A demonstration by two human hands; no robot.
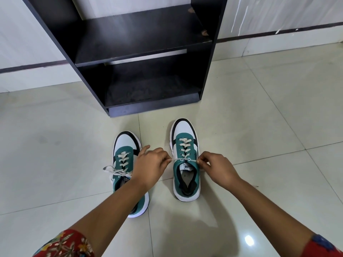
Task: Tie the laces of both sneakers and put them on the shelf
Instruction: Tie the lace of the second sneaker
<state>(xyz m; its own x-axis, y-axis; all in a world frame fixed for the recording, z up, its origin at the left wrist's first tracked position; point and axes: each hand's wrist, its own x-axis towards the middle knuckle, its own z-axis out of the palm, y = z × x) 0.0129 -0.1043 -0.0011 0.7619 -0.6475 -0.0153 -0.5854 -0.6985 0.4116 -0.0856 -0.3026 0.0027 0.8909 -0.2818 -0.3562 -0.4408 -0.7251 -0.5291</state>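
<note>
Two green, white and black sneakers stand on the floor, toes pointing at the shelf. The left sneaker (124,156) has its white laces in a loose bow near the tongue, partly behind my left wrist. The right sneaker (185,145) has its lace (184,160) pulled taut sideways across the top eyelets. My left hand (151,165) pinches the lace's left end beside the shoe. My right hand (216,168) pinches the right end on the other side. The black shelf (141,45) stands just beyond the shoes.
The shelf unit has an upper board and a lower compartment (152,89), both without shoes. It stands against a white wall with a dark skirting stripe (278,32). Glossy pale floor tiles (259,117) surround the shoes on every side.
</note>
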